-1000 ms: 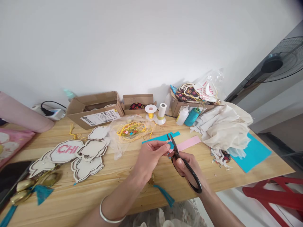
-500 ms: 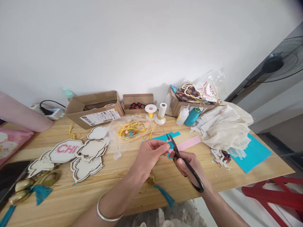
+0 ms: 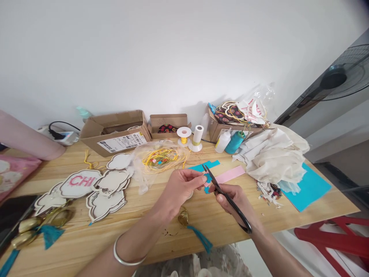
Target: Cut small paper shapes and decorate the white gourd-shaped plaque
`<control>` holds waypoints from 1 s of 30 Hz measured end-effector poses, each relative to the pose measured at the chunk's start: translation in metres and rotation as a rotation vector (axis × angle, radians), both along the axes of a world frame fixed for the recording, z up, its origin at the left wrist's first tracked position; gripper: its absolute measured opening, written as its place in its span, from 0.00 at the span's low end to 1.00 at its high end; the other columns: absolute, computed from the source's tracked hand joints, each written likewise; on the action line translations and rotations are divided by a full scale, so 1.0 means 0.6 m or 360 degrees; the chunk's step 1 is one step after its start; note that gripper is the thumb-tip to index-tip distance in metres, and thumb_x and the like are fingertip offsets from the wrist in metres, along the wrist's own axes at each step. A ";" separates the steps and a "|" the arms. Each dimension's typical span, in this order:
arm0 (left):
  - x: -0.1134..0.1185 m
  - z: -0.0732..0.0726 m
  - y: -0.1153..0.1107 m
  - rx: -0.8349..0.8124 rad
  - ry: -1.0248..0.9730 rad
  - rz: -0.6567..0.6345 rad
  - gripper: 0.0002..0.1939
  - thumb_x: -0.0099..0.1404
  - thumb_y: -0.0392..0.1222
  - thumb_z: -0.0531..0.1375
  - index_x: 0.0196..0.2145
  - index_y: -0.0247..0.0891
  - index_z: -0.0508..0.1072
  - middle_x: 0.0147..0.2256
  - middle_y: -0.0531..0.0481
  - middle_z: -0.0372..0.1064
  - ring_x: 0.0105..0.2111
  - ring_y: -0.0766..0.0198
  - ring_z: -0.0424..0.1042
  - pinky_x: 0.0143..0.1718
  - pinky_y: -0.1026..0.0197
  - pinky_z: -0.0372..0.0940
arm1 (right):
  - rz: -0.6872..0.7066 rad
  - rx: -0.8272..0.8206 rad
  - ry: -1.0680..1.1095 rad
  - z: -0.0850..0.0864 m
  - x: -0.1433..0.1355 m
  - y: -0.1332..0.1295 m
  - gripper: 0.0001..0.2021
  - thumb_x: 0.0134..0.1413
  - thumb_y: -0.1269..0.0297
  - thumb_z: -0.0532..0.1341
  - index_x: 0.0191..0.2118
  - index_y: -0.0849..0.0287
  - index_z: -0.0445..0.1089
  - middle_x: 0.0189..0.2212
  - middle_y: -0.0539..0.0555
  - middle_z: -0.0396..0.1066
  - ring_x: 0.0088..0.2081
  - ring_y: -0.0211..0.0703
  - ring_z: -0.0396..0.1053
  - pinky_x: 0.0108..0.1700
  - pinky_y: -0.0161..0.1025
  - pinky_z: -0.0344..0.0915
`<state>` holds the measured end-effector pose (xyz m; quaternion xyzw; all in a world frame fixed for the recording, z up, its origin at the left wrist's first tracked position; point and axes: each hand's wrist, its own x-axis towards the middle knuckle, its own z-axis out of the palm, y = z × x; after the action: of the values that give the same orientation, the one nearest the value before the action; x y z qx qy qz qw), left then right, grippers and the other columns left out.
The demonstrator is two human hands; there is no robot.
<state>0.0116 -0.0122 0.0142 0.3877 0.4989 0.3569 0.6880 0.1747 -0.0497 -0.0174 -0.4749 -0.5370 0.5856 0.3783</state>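
Note:
Between thumb and fingers, my left hand point(image 3: 183, 188) pinches a small blue piece point(image 3: 211, 177), felt or paper by its look. My right hand point(image 3: 233, 202) grips black-handled scissors point(image 3: 230, 202), whose blades lie against the right edge of that piece. Behind them on the wooden table are a blue strip point(image 3: 198, 166) and a pink strip point(image 3: 230, 175). A brass bell point(image 3: 183, 217) with a teal tassel point(image 3: 201, 238) lies below my hands.
Wooden cloud-shaped plaques point(image 3: 80, 184) and more bells point(image 3: 27, 229) lie to the left. Cardboard boxes point(image 3: 115, 132), thread spools point(image 3: 197, 138) and a glue bottle point(image 3: 223, 141) line the wall. Crumpled white cloth point(image 3: 276, 154) partly covers a blue sheet point(image 3: 309, 188) on the right.
The scissors and my right hand have shifted slightly right, with the handle loops looking closer together. My left hand still pinches the blue piece.

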 end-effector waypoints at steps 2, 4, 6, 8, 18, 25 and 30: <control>-0.002 0.000 0.002 0.0002 0.0023 -0.0037 0.04 0.47 0.40 0.65 0.21 0.37 0.75 0.19 0.53 0.71 0.17 0.72 0.60 0.19 0.67 0.49 | 0.0030 0.0016 -0.0086 0.005 0.003 0.002 0.25 0.41 0.41 0.60 0.29 0.63 0.66 0.16 0.44 0.45 0.18 0.28 0.41 0.19 0.31 0.38; -0.004 0.002 0.004 0.0022 0.0054 -0.0079 0.04 0.48 0.40 0.64 0.21 0.37 0.75 0.19 0.53 0.71 0.17 0.73 0.59 0.19 0.67 0.49 | 0.0058 0.0039 -0.0148 0.010 0.007 0.004 0.25 0.40 0.41 0.60 0.29 0.64 0.66 0.17 0.44 0.46 0.19 0.29 0.41 0.19 0.31 0.39; -0.005 0.004 0.006 0.0052 0.0098 -0.0112 0.04 0.49 0.39 0.63 0.20 0.37 0.75 0.18 0.54 0.70 0.17 0.73 0.58 0.18 0.67 0.49 | 0.0069 0.0060 -0.0173 0.013 0.010 0.006 0.25 0.40 0.41 0.60 0.28 0.64 0.66 0.16 0.44 0.47 0.19 0.29 0.42 0.19 0.31 0.40; -0.005 0.007 0.007 0.0073 0.0130 -0.0134 0.04 0.49 0.37 0.62 0.19 0.37 0.75 0.17 0.55 0.69 0.17 0.73 0.58 0.18 0.68 0.49 | 0.0088 0.0065 -0.0171 0.014 0.012 0.007 0.26 0.40 0.40 0.59 0.29 0.64 0.67 0.17 0.44 0.47 0.19 0.29 0.42 0.19 0.31 0.40; -0.005 0.011 0.007 0.0048 0.0211 -0.0165 0.04 0.49 0.36 0.62 0.19 0.36 0.74 0.15 0.57 0.66 0.16 0.75 0.57 0.17 0.69 0.47 | 0.0248 0.0089 0.0008 0.006 0.015 0.003 0.30 0.42 0.37 0.55 0.36 0.65 0.65 0.19 0.45 0.46 0.20 0.30 0.42 0.19 0.31 0.40; -0.003 0.009 0.006 0.0054 0.0191 -0.0167 0.03 0.49 0.36 0.62 0.19 0.37 0.74 0.15 0.57 0.66 0.15 0.76 0.55 0.16 0.69 0.46 | 0.0236 0.0103 0.0023 0.008 0.015 0.002 0.30 0.43 0.37 0.55 0.35 0.66 0.65 0.19 0.45 0.47 0.20 0.30 0.42 0.20 0.31 0.40; -0.005 0.007 0.003 0.0056 0.0169 -0.0196 0.04 0.49 0.38 0.63 0.20 0.37 0.75 0.15 0.56 0.66 0.16 0.75 0.56 0.16 0.69 0.46 | 0.0184 0.0073 -0.0047 0.005 0.017 0.000 0.29 0.42 0.37 0.56 0.33 0.64 0.66 0.19 0.45 0.48 0.20 0.30 0.42 0.20 0.31 0.40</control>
<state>0.0089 -0.0102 0.0185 0.4481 0.5035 0.3015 0.6744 0.1849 -0.0494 -0.0141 -0.4428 -0.5824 0.5869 0.3468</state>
